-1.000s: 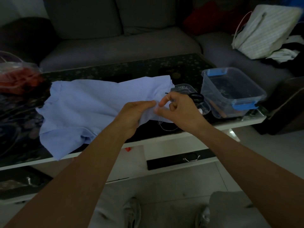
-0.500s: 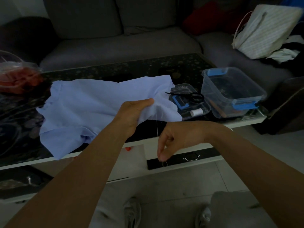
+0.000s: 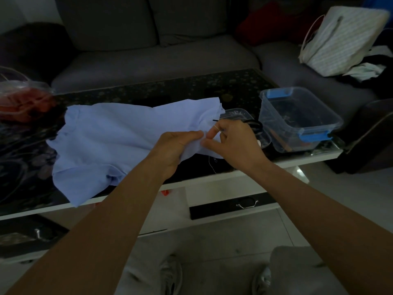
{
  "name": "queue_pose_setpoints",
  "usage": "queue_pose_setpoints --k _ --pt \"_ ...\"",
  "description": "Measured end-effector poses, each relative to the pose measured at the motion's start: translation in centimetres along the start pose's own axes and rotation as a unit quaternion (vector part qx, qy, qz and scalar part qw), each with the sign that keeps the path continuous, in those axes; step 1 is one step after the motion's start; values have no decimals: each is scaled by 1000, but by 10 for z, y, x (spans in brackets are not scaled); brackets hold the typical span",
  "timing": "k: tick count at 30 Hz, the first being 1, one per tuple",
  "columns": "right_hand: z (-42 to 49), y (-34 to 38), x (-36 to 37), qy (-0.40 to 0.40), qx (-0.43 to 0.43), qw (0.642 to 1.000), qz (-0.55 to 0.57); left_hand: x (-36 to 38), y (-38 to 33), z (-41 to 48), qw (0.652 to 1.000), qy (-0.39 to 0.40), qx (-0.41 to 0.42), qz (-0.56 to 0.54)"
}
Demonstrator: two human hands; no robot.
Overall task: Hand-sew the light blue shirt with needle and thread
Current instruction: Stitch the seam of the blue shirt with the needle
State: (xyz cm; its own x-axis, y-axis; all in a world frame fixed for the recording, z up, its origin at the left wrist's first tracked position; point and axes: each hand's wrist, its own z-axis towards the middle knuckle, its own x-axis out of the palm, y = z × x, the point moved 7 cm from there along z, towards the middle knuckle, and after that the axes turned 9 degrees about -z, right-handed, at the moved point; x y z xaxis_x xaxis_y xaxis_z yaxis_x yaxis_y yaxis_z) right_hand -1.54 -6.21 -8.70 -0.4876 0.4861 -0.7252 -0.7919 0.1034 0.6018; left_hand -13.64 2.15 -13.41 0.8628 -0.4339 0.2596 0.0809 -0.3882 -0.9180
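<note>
Both hands were back together at the near edge of the table (image 3: 276, 165). Half a second before, the right hand (image 3: 231, 143) was down low drawing the thread (image 3: 213, 165) taut. Now it had come up again, thumb and forefinger pinched right at the fabric, on the needle I reckon, though it was too tiny to make out tbh. Left hand (image 3: 178, 145) gripped a bunched fold of the light blue shirt (image 3: 119, 137), holding that corner up while the rest lay spread over the dark top. Some slack thread dangled under the fold. So I'd say one stitch got pulled through and the next was starting. Further back sat scissors (image 3: 254, 124), a clear tub (image 3: 297, 116), then the grey sofa (image 3: 159, 60).
</note>
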Motion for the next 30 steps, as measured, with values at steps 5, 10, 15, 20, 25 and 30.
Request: queue_pose_setpoints --k 5,10,15,20,25,30 --pt "-4 16 5 82 -81 993 26 -2 -1 2 1000 -9 9 -15" --pt "-43 28 39 417 -119 901 -2 -6 -4 4 999 -32 22 -20" --pt "-24 18 16 304 -83 948 35 -6 -5 4 999 -18 37 -25" --pt "-4 5 -5 64 -28 995 66 -1 -4 4 999 7 26 -24" --pt "-1 1 2 4 -1 1000 -8 4 -3 0 1000 13 15 -3" --pt "1 4 3 -2 -20 999 33 4 -4 0 1000 8 11 -17"
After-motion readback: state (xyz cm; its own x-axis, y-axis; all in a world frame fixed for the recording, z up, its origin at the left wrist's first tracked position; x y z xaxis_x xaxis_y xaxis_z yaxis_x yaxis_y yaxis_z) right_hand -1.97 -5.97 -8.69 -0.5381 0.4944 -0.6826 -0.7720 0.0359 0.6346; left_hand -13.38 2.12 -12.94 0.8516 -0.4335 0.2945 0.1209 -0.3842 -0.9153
